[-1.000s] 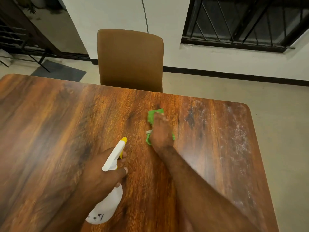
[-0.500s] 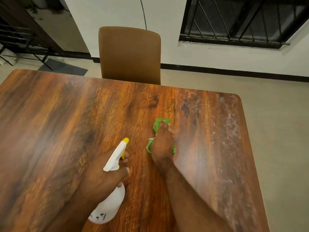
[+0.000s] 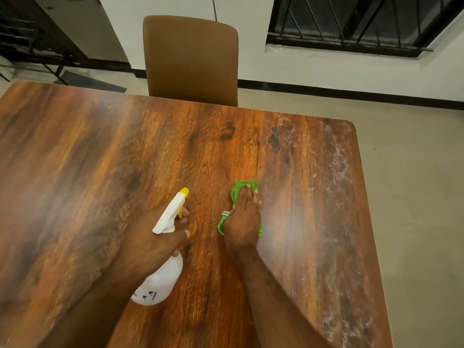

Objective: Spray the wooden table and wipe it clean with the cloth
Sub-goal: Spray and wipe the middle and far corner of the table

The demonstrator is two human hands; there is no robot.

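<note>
The wooden table [image 3: 105, 177] fills most of the view, with whitish streaks and specks along its right side. My left hand [image 3: 155, 237] grips a white spray bottle [image 3: 160, 280] with a yellow nozzle tip, tilted forward just above the table. My right hand [image 3: 244, 217] lies flat with straight fingers on a green cloth [image 3: 237, 190] and presses it onto the table near the middle. Most of the cloth is hidden under the hand.
A brown chair [image 3: 190, 59] stands at the table's far edge. The table's right edge [image 3: 369, 209] borders bare grey floor. A barred window [image 3: 351, 21] sits in the white wall behind, and dark metal furniture stands at the far left.
My right hand has drawn the green cloth toward me across the table. The left hand with the bottle has kept its place. The view has tilted down slightly.
</note>
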